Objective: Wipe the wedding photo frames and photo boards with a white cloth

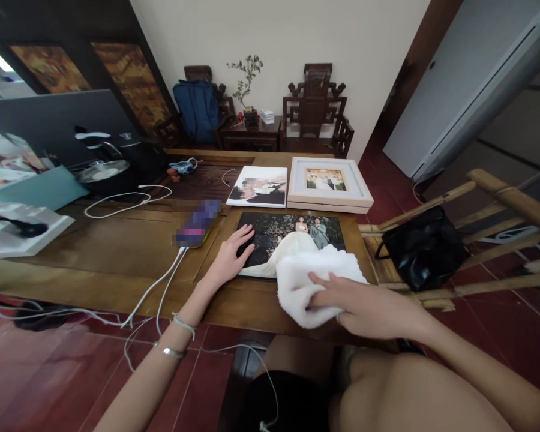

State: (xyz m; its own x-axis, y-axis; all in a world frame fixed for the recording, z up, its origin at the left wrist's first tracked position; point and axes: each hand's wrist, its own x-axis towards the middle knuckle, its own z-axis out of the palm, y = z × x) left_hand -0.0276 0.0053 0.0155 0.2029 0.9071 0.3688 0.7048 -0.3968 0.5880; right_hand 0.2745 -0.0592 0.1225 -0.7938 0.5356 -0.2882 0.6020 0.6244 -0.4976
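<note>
A dark wedding photo panel point(263, 240) lies flat near the front edge of the wooden table point(117, 240). On its left edge rests my left hand point(229, 255), fingers spread and holding nothing. My right hand point(346, 300) grips a fluffy white cloth point(297, 276), which covers the panel's lower right corner and hangs over toward the table edge. Just behind the panel are a smaller white-edged photo point(258, 186) and a thick pale picture frame point(297, 180) with a small photo in its middle.
A phone point(200, 225) with white charging cables point(162, 282) lies left of the panel. Farther left stand a white holder point(27, 231), a teal box point(49, 189), a lidded pot point(103, 171) and a dark kettle point(141, 156). A bamboo chair with a black bag point(425, 249) stands at right.
</note>
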